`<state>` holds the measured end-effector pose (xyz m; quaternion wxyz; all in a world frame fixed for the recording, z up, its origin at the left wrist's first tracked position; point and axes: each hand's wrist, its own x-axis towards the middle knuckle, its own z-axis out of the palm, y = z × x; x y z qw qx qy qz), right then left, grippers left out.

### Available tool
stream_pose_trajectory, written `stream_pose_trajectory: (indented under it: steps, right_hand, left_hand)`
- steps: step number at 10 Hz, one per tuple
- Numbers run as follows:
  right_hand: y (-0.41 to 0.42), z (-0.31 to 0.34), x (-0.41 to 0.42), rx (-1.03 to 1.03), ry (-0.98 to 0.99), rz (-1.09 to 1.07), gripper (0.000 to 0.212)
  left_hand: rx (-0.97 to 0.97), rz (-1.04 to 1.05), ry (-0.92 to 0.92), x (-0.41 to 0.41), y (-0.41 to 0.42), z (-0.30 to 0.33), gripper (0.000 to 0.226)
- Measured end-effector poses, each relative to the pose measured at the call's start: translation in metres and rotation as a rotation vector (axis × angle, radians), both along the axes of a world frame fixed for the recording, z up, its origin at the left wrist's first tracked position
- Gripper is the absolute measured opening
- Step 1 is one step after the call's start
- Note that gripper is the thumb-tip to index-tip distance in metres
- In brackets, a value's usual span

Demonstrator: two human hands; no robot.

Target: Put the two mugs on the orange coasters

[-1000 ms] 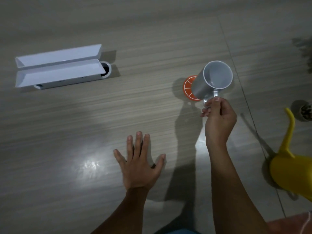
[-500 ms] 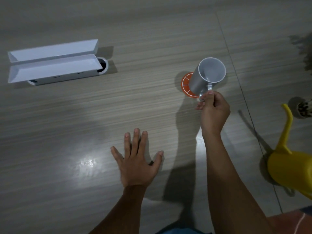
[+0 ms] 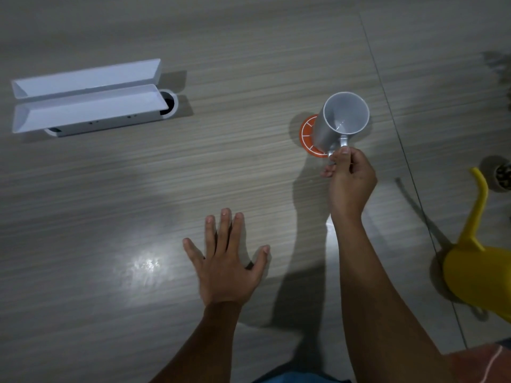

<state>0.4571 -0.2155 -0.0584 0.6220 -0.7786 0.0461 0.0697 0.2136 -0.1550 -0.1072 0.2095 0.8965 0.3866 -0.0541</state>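
Left hand [image 3: 225, 268] flat on table [image 3: 110, 217], fingers spread, holding nothing. Right hand [image 3: 349, 179] closed on handle of grey mug [image 3: 341, 120]. Mug upright over orange coaster [image 3: 308, 134]; contact unclear. Yellow watering can [image 3: 481, 269] at right. White box [image 3: 85, 96] far left.

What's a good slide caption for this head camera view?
Right hand holds a grey ceramic mug by its handle over a round orange coaster; left hand lies flat on the wood-grain table.
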Motion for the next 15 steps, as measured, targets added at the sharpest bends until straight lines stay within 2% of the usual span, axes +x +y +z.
stream_pose_trajectory:
  steps: [5, 10, 12, 13, 14, 15]
  right_hand:
    - [0.004, -0.005, 0.001, 0.017, -0.018, 0.003, 0.028]
    - [0.017, -0.006, 0.020, -0.139, -0.081, 0.038, 0.025]
    - [0.012, -0.008, 0.021, -0.119, -0.052, 0.072, 0.025]
    - [0.010, -0.005, 0.021, -0.133, -0.047, 0.065, 0.020]
    - [0.000, -0.003, 0.014, -0.113, -0.051, 0.050, 0.004]
    - [-0.012, -0.007, -0.002, -0.153, -0.052, 0.045, 0.013]
  left_hand:
    - [0.017, -0.004, 0.011, 0.000, 0.000, -0.001, 0.081]
    - [0.015, -0.018, 0.018, -0.001, 0.001, -0.001, 0.082]
    - [0.028, -0.030, 0.041, -0.002, 0.000, -0.001, 0.082]
    - [0.029, -0.031, 0.037, -0.001, 0.002, -0.001, 0.081]
    - [0.032, -0.038, 0.047, -0.001, 0.002, -0.001, 0.081]
    - [0.036, -0.045, 0.066, 0.000, 0.005, 0.000, 0.081]
